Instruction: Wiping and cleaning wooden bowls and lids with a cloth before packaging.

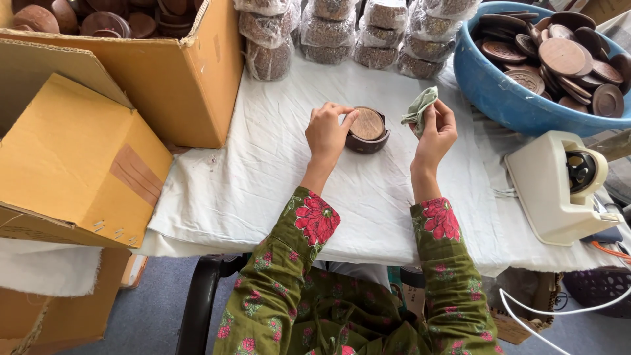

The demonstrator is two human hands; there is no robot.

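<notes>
Resting at mid-worktop on a white cloth (263, 171), one round wooden coaster set (367, 130): pale disc face turned up, seated in a dark brown ring-shaped holder, no long axis to speak of, flat side level with the cloth. Left hand (327, 131): fingers curled together, fingertips touching the left rim of the disc, closed on nothing that can be made out. Right hand (436, 128): clamped on a small green cloth (419, 108), which stands bunched above the fingers just right of the coaster set, not touching it. Far edge of the worktop: a row of bagged stacks (342, 33) of similar discs in clear wrap, near but apart from the coaster set. Far right: blue plastic tub (506, 98) heaped with dark round discs, its rim just beyond the right hand. Right edge: cream tape dispenser (555, 187), well apart from the hands. Left: open cardboard box (190, 79) with brown pieces inside, and a second closed box (79, 158) overhanging the worktop's left side. Open room: bare cloth between the hands and the near edge, and to the left of the left hand up to the box wall.
</notes>
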